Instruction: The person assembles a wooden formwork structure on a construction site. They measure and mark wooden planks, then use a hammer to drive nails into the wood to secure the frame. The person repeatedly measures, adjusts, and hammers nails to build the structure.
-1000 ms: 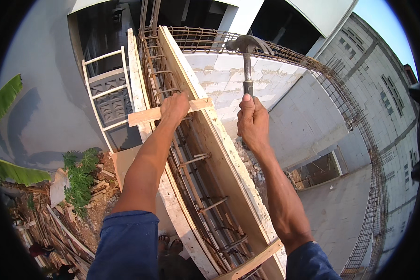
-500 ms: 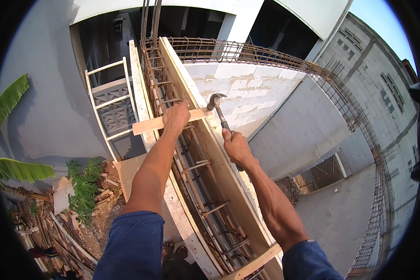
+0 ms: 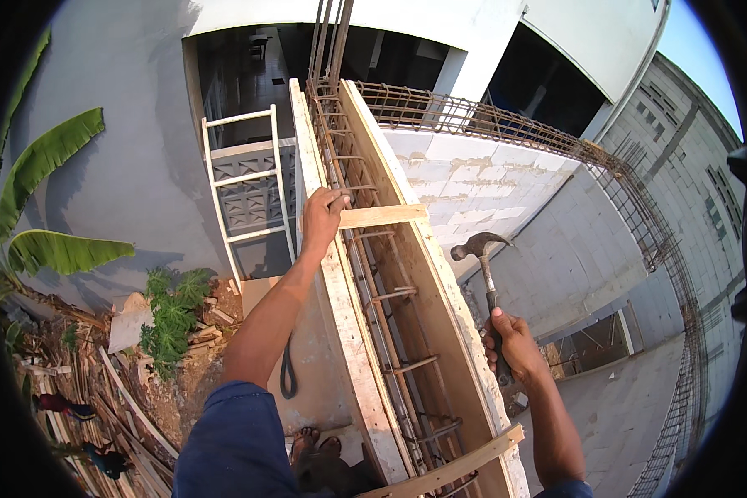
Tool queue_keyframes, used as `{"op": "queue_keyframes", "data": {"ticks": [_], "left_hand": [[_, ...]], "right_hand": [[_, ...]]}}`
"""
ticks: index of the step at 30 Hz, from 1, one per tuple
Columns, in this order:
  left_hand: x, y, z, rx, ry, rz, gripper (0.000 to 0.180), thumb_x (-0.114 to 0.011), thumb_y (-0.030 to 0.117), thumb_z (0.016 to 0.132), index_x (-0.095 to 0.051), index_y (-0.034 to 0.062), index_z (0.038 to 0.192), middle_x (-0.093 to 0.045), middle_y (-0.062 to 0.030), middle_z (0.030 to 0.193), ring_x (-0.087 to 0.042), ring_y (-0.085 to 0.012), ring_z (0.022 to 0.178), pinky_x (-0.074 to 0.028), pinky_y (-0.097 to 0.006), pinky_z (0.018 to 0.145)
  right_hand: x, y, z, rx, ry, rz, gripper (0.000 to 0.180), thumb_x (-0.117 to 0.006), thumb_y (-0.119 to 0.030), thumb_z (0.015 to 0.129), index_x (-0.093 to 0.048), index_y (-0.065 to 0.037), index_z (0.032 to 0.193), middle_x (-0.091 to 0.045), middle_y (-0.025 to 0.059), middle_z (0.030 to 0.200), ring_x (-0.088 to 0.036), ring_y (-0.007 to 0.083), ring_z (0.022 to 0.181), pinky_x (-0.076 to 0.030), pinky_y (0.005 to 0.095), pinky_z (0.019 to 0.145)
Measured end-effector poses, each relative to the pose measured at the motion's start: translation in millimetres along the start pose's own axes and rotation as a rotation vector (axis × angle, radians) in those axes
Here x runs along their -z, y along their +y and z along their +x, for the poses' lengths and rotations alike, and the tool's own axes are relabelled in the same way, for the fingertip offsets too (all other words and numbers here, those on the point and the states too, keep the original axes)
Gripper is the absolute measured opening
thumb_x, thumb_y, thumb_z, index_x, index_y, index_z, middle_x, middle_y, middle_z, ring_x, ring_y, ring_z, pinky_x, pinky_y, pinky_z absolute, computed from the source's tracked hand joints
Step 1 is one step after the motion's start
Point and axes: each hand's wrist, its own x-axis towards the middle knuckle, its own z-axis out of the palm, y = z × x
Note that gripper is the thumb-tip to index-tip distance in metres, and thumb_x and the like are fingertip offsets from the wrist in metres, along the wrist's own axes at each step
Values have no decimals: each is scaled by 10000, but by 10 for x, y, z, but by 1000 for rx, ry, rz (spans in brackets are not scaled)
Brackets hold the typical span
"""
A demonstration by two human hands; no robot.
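My left hand (image 3: 320, 221) is closed round the left end of a short wooden strip (image 3: 383, 216), which lies crosswise over a narrow wooden formwork trough. Its other end rests on the trough's right side board (image 3: 427, 274). Under the strip, inside the trough, runs a rusty steel rebar cage (image 3: 390, 295). To the right, outside the trough, my right hand (image 3: 516, 342) grips a claw hammer (image 3: 487, 270) by its dark handle, head up and apart from the strip. The left side board (image 3: 349, 332) passes beneath my left wrist.
Another wooden crosspiece (image 3: 461, 469) spans the trough's near end. A pale ladder (image 3: 245, 178) leans at the left. Upright rebars (image 3: 330, 41) rise at the far end. Block walls (image 3: 481, 170) and a long rebar cage (image 3: 473, 116) stand right. Scrap wood (image 3: 100, 415) and plants lie below left.
My left hand has gone from the strip's middle to its left end. The hammer has moved away from the strip's right end, rightward and nearer me. The whole view has shifted.
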Motion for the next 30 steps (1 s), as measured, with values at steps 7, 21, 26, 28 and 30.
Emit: {"op": "queue_keyframes", "data": {"ticks": [7,21,26,28,30], "left_hand": [[698,-288,-14,153,186,-60,230,-654,187,952,-710,-26,1018,-672,-92,823,-625,-176,727,-497,-331,686],[1656,-132,-998,446,-121,-284,217,-678,174,925,-724,-18,1015,-713,-78,859,-648,-99,661,-527,-235,590],[2675,-335,-1656,501,33,-108,215,-666,50,909,-688,-27,1108,-730,-106,924,-682,-136,740,-543,-242,631],[3117,-355,-1939,562,61,-3,255,-676,62,912,-665,-41,1145,-725,-101,870,-670,-127,688,-526,-236,594],[3454,-333,-2197,655,105,38,279,-691,119,924,-661,-48,1145,-712,-88,805,-637,-111,618,-493,-230,546]], "right_hand": [[-155,347,-718,-16,-52,21,352,-553,-385,1011,-488,-83,842,-489,19,642,-491,114,475,-454,276,429],[-1214,931,-827,115,153,-189,323,-848,-219,797,-599,-17,765,-587,7,641,-498,80,594,-393,263,525],[-1463,908,-572,184,68,-341,299,-850,-145,754,-587,-17,814,-584,33,644,-519,93,609,-429,270,547],[-1480,881,-551,138,72,-419,292,-846,-111,717,-593,-7,816,-590,53,652,-539,101,618,-453,279,565],[-1478,853,-550,162,67,-432,306,-849,-135,714,-597,6,816,-606,74,656,-566,139,613,-471,308,583]]}}
